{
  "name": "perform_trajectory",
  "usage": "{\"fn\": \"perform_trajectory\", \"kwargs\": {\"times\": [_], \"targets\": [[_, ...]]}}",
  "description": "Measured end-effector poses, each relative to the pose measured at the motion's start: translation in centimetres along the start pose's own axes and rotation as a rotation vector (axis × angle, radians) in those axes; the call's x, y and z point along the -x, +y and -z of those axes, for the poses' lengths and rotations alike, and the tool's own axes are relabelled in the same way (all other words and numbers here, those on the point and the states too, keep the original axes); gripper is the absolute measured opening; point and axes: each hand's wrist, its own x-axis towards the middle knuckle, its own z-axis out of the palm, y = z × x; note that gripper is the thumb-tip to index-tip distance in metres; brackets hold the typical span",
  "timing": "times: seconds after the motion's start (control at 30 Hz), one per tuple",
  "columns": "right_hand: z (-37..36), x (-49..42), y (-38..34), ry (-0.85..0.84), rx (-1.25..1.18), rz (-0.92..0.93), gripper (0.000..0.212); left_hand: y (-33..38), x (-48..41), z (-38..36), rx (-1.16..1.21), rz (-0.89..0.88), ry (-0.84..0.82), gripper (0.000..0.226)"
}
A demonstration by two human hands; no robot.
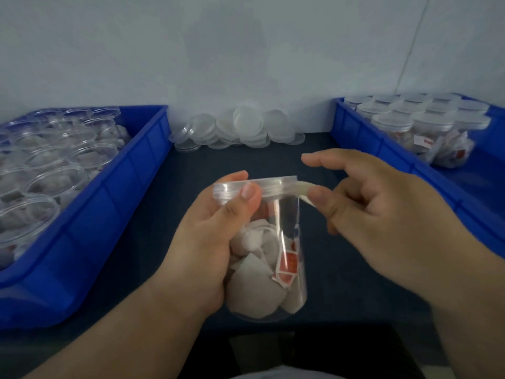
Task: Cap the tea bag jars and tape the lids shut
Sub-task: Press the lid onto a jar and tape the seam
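Note:
My left hand (216,242) grips a clear plastic jar (276,269) half full of white tea bags with red tags, held above the dark table. Its thumb presses on the side of the translucent lid (273,185) that sits on the jar. My right hand (377,203) pinches a strip of clear tape (302,191) between thumb and fingers. The strip runs from the lid's right edge out to the fingers, and the index finger sticks out above it.
A blue bin (109,203) at the left holds several open jars of tea bags. A second blue bin (382,149) at the right holds several capped jars. Loose lids (240,129) lie piled at the back by the wall. Dark table (341,283) spreads between the bins.

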Motion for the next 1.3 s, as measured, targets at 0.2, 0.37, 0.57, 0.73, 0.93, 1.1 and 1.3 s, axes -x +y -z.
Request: {"fn": "perform_trajectory", "kwargs": {"times": [0.2, 0.37, 0.57, 0.73, 0.93, 1.1, 1.3], "targets": [[1.7, -0.3, 1.1, 0.052, -0.116, 0.090, 0.040, 0.1, 0.3, 0.2, 0.040, 0.079, -0.063, 0.086], [1.5, -0.4, 1.1, 0.060, -0.014, 0.112, 0.044, 0.2, 0.6, 0.1, 0.143, 0.069, -0.159, 0.107], [0.7, -1.2, 1.3, 0.020, -0.044, 0.050, 0.057, 0.6, 0.9, -0.1, 0.192, 0.038, -0.255, 0.106], [-0.2, -1.2, 1.6, 0.003, -0.009, 0.062, 0.057, 0.4, 0.6, 0.2, 0.144, 0.024, -0.286, 0.105], [-0.6, -0.7, 1.3, 0.038, 0.016, 0.066, 0.060, 0.3, 0.5, 0.3, -0.001, -0.052, -0.140, 0.071], [-1.0, -0.2, 0.3, 0.090, 0.199, 0.077, 0.063, 0.5, 0.5, 0.2, -0.132, -0.086, -0.138, 0.058], [-0.3, -0.1, -0.1, 0.009, 0.093, 0.064, 0.057, 0.4, 0.1, 0.5, -0.078, -0.033, -0.117, 0.042]]}}
